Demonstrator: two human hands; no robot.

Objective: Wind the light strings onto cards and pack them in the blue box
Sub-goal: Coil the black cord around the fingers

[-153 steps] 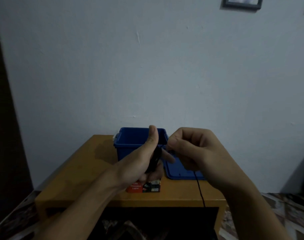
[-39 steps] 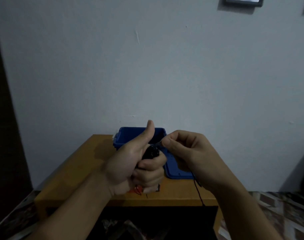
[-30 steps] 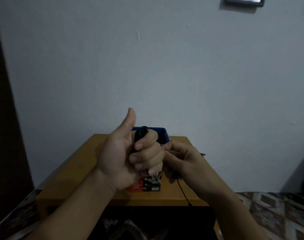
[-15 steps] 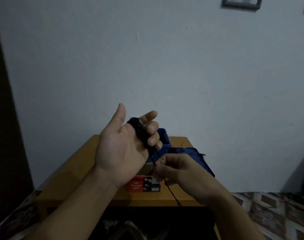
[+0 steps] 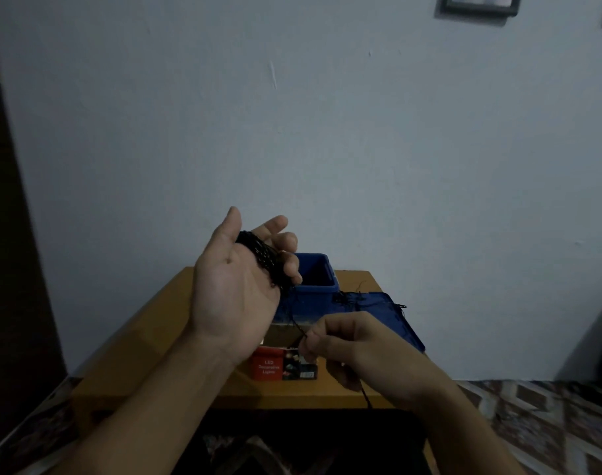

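My left hand (image 5: 237,286) is raised palm-up above the wooden table (image 5: 145,341), with a coil of black light string (image 5: 263,260) wrapped round its loosely bent fingers. A strand runs from the coil down to my right hand (image 5: 344,344), which pinches it between thumb and fingers; the wire trails on below the table edge. Behind my hands stands the open blue box (image 5: 318,279), partly hidden by the left hand. I see no card under the coil.
The blue lid (image 5: 392,317) lies flat to the right of the box with loose black wire on it. A red LED lights carton (image 5: 284,366) sits near the table's front edge. A picture frame (image 5: 481,3) hangs on the wall.
My left hand has risen and turned palm-up, its fingers uncurling from a fist round the coil. My right hand has dropped lower, drawing the strand down from the coil.
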